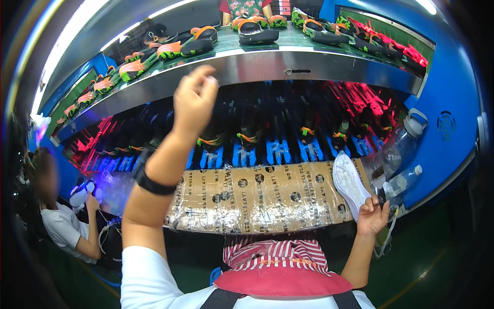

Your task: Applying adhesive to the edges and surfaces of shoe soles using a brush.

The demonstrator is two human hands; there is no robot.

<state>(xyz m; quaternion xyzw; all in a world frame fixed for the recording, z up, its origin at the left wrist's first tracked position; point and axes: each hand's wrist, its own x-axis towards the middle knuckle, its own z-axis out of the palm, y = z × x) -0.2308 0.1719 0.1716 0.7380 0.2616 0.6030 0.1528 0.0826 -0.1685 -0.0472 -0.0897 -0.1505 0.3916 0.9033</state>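
Observation:
My left hand (194,98) is raised in front of the steel edge of the upper conveyor (288,64), fingers curled loosely with nothing seen in them. A black band (153,184) circles that wrist. My right hand (372,215) is low at the right, holding the lower end of a white shoe sole (348,183) that stands tilted on the cardboard-covered ledge (257,198). Black shoes with orange and green trim (257,32) ride on the upper conveyor. More dark shoes (247,136) sit on blue holders on the lower level, lit red and blue.
A clear water jug (406,139) and a small plastic bottle (404,180) stand at the right by the blue machine wall (453,129). A co-worker (62,216) sits at the left holding a white sole. Another person stands beyond the conveyor at the top.

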